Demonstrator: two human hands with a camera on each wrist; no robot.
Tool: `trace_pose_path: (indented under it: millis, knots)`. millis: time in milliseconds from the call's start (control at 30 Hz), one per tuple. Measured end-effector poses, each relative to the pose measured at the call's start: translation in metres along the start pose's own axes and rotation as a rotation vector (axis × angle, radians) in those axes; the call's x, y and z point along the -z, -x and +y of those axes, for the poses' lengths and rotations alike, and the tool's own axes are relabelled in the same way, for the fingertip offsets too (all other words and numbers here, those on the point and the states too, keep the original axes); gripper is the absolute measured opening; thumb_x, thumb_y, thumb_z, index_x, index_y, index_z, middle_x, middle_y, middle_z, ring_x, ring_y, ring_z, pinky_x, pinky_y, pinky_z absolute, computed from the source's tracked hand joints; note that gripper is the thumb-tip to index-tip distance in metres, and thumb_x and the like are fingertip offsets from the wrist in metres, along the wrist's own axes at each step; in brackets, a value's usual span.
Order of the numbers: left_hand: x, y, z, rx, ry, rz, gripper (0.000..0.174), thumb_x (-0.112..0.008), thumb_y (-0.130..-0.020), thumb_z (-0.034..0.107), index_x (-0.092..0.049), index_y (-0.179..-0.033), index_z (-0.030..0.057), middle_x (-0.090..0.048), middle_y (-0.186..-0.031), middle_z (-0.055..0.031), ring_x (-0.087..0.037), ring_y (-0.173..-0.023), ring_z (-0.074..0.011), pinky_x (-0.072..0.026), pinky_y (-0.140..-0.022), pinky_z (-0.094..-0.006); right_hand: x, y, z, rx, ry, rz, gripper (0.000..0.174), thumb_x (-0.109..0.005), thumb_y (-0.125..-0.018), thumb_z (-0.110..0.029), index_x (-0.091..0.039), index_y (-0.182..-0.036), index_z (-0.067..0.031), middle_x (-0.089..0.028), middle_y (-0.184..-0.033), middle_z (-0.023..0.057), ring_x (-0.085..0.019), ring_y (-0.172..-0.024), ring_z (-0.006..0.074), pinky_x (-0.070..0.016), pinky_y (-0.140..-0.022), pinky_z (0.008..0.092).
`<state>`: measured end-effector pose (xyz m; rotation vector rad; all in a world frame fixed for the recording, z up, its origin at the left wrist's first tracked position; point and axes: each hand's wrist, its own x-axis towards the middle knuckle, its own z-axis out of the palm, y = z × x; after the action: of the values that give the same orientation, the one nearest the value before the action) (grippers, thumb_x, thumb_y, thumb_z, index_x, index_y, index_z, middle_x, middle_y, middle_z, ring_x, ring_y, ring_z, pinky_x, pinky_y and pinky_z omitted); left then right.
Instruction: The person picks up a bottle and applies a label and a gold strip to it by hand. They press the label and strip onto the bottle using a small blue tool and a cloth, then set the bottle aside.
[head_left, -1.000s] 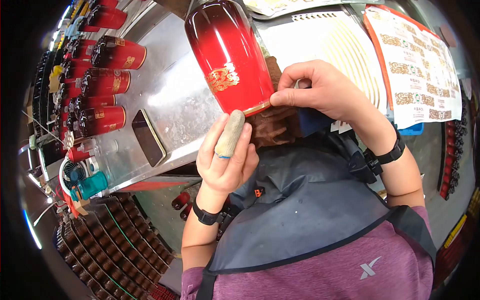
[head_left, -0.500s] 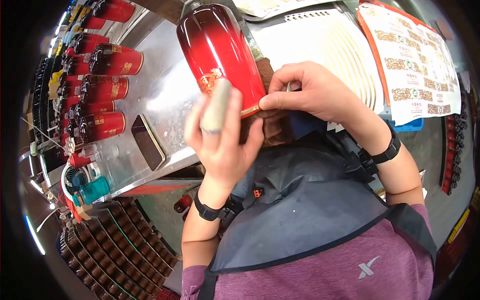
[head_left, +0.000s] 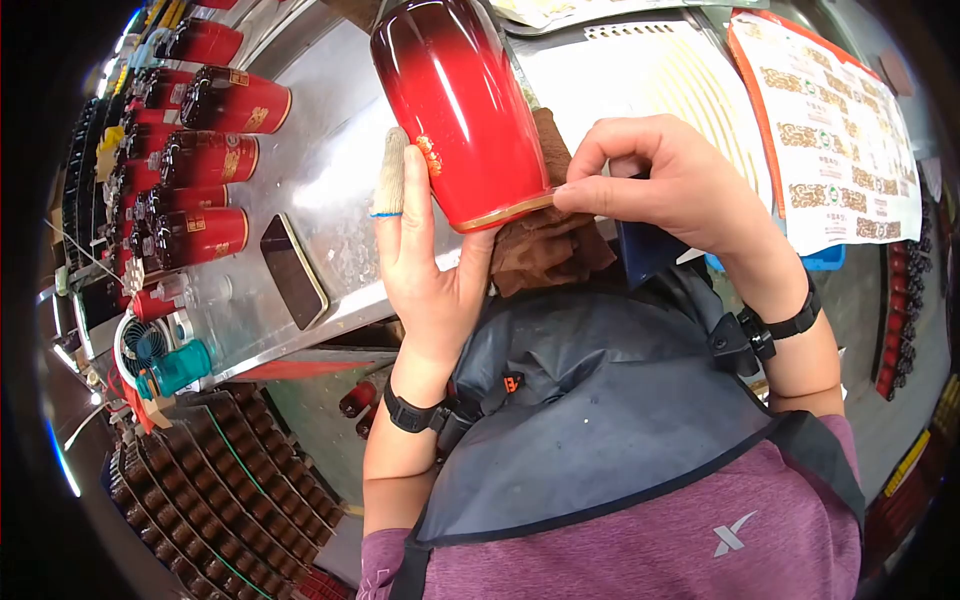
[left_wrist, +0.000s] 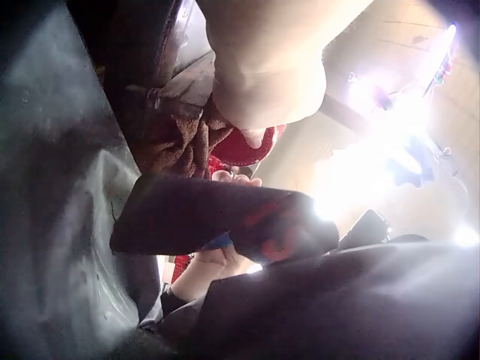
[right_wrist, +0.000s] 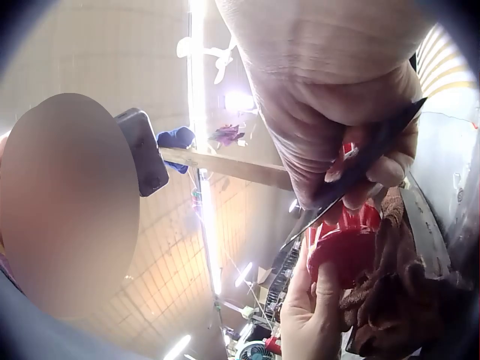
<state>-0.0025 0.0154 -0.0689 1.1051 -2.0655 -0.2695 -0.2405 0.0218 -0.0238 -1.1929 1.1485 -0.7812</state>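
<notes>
A large red bottle (head_left: 480,130), dark towards its neck, lies tilted at the table's edge with a gold cloud pattern on its left side. A narrow gold strip (head_left: 505,211) runs along its base rim. My left hand (head_left: 425,265) holds the base end, fingers along the left side and thumb against the base; a cloth finger cot (head_left: 390,175) covers one finger. My right hand (head_left: 665,185) pinches the gold strip's end at the rim's right corner. A dark, pointed blade-like piece (right_wrist: 375,154) crosses my right fingers in the right wrist view.
Brown cloth (head_left: 550,250) lies beneath the bottle. A sheet of curved gold strips (head_left: 700,110) and a printed sheet (head_left: 850,150) lie at the right. At the left are a phone (head_left: 293,272), several red bottles (head_left: 205,160) and a small fan (head_left: 140,342).
My left hand has moved from below the base, up over the pattern, to the bottle's left side. The cloud pattern has turned leftward. My right hand stays at the rim.
</notes>
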Motion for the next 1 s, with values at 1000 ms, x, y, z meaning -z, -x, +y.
trace_pose_path:
  millis: [1000]
  knots:
    - [-0.004,0.007,-0.003,0.105,0.312,-0.006,0.078,-0.074,-0.086,0.017,-0.033,-0.149,-0.0043,-0.042,-0.146,-0.0229,-0.046,-0.133,-0.0338,-0.0439,-0.106,-0.0423,-0.003,-0.011,0.015,-0.006,0.049,0.036,0.021,-0.076,-0.086,-0.024,-0.072,-0.08,-0.0037,-0.061,-0.067,-0.0043,-0.047,-0.061,0.0027,-0.0387,-0.055,0.0216]
